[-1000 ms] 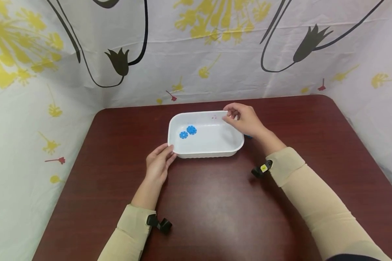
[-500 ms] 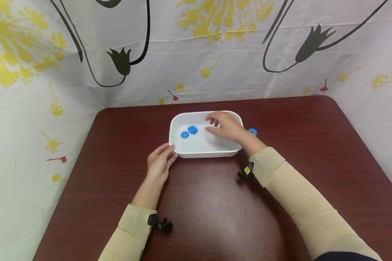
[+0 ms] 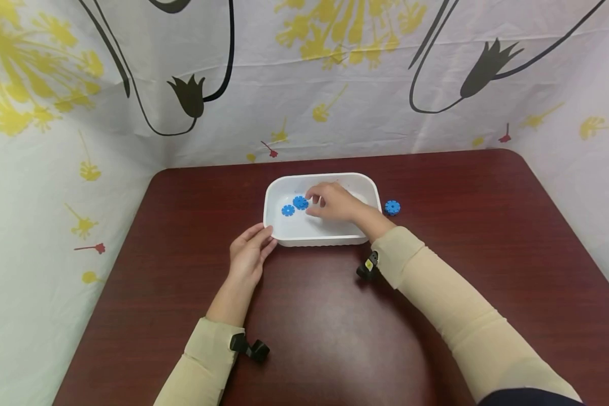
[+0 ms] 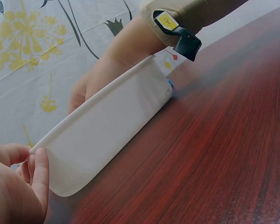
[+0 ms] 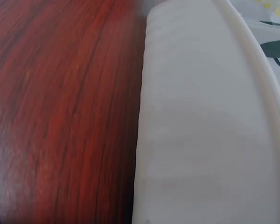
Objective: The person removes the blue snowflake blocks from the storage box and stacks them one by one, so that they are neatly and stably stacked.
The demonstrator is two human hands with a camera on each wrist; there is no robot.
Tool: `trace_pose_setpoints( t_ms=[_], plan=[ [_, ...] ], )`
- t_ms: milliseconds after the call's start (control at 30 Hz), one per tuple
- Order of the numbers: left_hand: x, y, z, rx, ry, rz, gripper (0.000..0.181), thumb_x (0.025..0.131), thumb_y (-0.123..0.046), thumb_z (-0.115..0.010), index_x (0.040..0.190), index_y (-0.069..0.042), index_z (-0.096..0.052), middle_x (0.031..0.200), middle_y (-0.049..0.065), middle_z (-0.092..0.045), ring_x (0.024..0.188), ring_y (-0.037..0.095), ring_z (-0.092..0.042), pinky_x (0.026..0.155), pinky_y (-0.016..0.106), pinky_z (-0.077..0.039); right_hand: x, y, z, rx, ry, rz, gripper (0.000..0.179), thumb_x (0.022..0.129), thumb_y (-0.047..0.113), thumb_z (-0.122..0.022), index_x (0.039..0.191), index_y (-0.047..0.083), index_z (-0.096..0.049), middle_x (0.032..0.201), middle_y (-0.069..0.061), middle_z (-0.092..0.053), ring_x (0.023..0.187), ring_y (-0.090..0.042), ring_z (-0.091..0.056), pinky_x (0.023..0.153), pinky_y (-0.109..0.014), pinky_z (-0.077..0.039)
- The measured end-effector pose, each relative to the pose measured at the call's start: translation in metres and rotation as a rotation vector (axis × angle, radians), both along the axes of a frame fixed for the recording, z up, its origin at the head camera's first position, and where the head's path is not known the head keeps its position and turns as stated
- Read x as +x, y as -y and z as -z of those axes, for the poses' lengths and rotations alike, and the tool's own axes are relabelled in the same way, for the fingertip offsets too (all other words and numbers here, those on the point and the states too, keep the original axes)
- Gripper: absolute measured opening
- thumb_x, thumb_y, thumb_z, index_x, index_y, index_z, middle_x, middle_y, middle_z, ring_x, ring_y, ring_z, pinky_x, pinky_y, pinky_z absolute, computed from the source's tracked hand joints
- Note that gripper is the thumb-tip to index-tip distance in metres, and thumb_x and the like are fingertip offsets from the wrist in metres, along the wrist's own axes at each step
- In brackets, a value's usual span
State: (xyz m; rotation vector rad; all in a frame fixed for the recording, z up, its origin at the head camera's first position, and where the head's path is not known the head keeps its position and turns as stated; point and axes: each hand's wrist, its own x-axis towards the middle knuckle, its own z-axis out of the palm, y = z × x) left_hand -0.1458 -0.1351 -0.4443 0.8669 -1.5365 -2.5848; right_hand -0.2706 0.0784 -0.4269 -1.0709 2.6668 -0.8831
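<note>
A white plastic tray (image 3: 321, 242) stands on the table, with blue snowflake-shaped discs (image 3: 288, 210) lying in its left half. My left hand (image 3: 246, 256) grips the near left corner of the tray, thumb on the rim and fingers against the outer wall, as the left wrist view shows. Inside the tray is my right hand (image 3: 335, 204), its fingertips right beside the overlapping blue discs (image 3: 300, 202). Thumb and fingers are bent with a gap between them, and nothing shows in that gap. The tray's wall (image 5: 200, 116) hides this hand in the right wrist view.
More blue discs (image 3: 392, 207), stacked, lie on the dark red wooden table (image 3: 314, 316) just right of the tray. A white patterned cloth (image 3: 304, 90) hangs behind the table and along its sides.
My right hand has moved left from the tray's far right rim to the discs inside, uncovering the stacked discs on the table. My left hand has kept its grip on the corner.
</note>
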Motion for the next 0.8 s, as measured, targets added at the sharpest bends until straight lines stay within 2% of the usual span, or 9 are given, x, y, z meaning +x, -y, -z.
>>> trace_pose_setpoints(
  t_ms=[167,367,633,800],
  plan=[
    [0.000,0.001,0.001,0.004,0.001,0.001,0.032,0.090,0.001,-0.074,0.120,0.002,-0.063,0.094,0.008,-0.063,0.077,0.012,-0.066,0.086,0.029,-0.063,0.001,0.010,0.002,0.065,0.049,-0.060,0.033,0.091,0.017,-0.076,0.117,-0.002,-0.069,0.097,-0.013,-0.066,0.086,-0.025,-0.060,0.080,-0.037,-0.054],
    [0.000,0.001,0.000,-0.001,0.009,0.008,0.033,0.091,-0.001,-0.074,0.122,0.002,-0.062,0.094,0.008,-0.063,0.077,0.011,-0.066,0.086,0.028,-0.062,0.001,0.022,0.004,0.114,0.067,-0.099,0.031,0.092,0.018,-0.075,0.117,0.001,-0.069,0.093,-0.009,-0.066,0.085,-0.022,-0.059,0.082,-0.035,-0.053],
    [0.000,0.002,0.002,0.006,-0.004,0.016,0.031,0.091,0.000,-0.073,0.120,0.002,-0.062,0.091,0.007,-0.063,0.076,0.011,-0.065,0.085,0.027,-0.063,0.005,0.033,0.003,0.224,0.128,-0.154,0.046,0.095,0.022,-0.070,0.137,0.006,-0.060,0.080,-0.004,-0.062,0.075,-0.016,-0.054,0.080,-0.032,-0.051],
    [0.000,0.002,0.001,0.006,-0.005,0.011,0.030,0.091,0.001,-0.073,0.118,0.001,-0.063,0.091,0.006,-0.063,0.075,0.011,-0.065,0.084,0.028,-0.063,0.006,0.035,0.005,0.296,0.156,-0.144,0.053,0.097,0.026,-0.069,0.145,0.011,-0.054,0.079,-0.003,-0.062,0.074,-0.016,-0.052,0.082,-0.033,-0.050]
  ],
)
